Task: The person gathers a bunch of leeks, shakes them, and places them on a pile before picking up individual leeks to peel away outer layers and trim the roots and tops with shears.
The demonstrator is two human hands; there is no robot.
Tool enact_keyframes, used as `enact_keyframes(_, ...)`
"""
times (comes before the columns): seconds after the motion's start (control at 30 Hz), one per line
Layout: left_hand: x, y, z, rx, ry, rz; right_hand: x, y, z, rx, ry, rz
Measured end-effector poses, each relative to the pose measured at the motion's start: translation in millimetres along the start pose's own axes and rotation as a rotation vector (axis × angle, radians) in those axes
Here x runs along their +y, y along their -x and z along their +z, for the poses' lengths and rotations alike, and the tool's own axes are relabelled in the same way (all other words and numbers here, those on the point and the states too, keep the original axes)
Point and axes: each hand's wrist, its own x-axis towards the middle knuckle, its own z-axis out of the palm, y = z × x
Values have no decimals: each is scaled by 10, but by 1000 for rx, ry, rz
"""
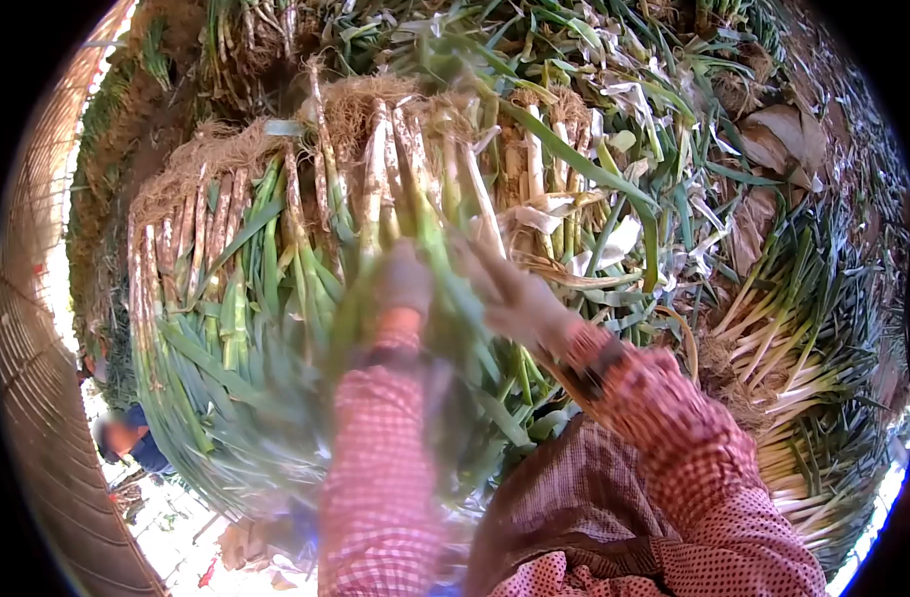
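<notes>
Long green onions (375, 169) with white stalks and brown roots lie in a wide row, roots toward the top and leaves toward me. My left hand (403, 277), blurred, is on the stalks near the middle, its fingers closed around some green onions. Just to its right my right hand (510, 294) is over the green leaves, fingers stretched out and apart, with nothing visible in them. Motion blurs the leaves around both hands.
Loose leaves and peeled skins (624, 109) are scattered at the top and right. A pile of cleaned onions (783, 368) lies at the right. More rooted stalks (251, 40) are at the top. At the lower left, a person (147, 443) is partly visible beside a ribbed wall (37, 348).
</notes>
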Motion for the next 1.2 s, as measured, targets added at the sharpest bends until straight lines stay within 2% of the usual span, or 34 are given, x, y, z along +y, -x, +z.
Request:
enact_keyframes(0.03, -83, 60, 165, 113, 145, 39, 24, 351, -51, -40, 22, 37)
enact_keyframes(0.13, -51, 325, 384, 146, 223, 34, 109, 1184, -121, -200, -41, 190)
enact_keyframes(0.17, -35, 388, 446, 93, 225, -37, 279, 1347, -31, -127, -58, 85)
enact_keyframes(0.2, -124, 395, 608, 124, 354, -93, 419, 1437, 50, -54, -78, -22)
enact_keyframes(0.23, -296, 342, 866, 161, 482, -146, 271, 1473, -27, -113, -158, 99)
enact_keyframes(0.27, -443, 271, 1061, 202, 611, -197, 281, 1469, -20, -129, -145, 92)
enact_keyframes(0.3, -538, 179, 1140, 136, 664, -274, 304, 1458, 0, -144, -133, 83)
enact_keyframes(0.37, -590, 37, 1163, 1, 580, -374, 304, 1394, 60, -135, -118, 21)
enact_keyframes(0.47, -611, -97, 1223, -26, 547, -442, 159, 1182, 12, -154, -84, 106)
enact_keyframes(0.6, -495, -11, 1165, 94, 522, -355, 271, 913, 34, -48, -123, 89)
enact_keyframes(0.67, -16, 348, 749, 297, 441, -249, 247, 729, 17, -32, -72, 57)
enact_keyframes(0.7, 67, 460, 707, 369, 507, -191, 254, 592, 25, -13, -46, 35)
enact_keyframes(0.73, 95, 506, 657, 383, 402, -95, 283, 423, 39, 2, -21, 11)
enact_keyframes(0.77, 100, 548, 593, 396, 290, -3, 401, 187, 84, 40, 11, -101)
enact_keyframes(0.8, 104, 576, 537, 405, 176, 88, 147, 48, -20, -10, 98, 42)
enact_keyframes(0.83, 120, 588, 495, 416, 48, 144, 106, -157, -10, 7, 76, 52)
enact_keyframes(0.93, 298, 627, 229, 106, -107, 39, -13, -652, 2, 120, 88, 15)
enact_keyframes(0.97, 327, 613, 220, 86, -157, 44, -21, -819, -37, 86, -10, 104)
enact_keyframes(1.07, 461, 544, 163, 20, -252, -16, -75, -850, -108, 37, -22, 191)
enact_keyframes(1.1, 554, 464, 41, -115, -207, -91, -79, -680, -111, 66, 20, 88)
enact_keyframes(1.13, 587, 445, -117, -284, 195, -379, -46, -416, -86, 93, 65, -13)
enact_keyframes(1.2, 530, 448, -171, -73, 80, -75, 112, 136, -177, 86, 9, -114)
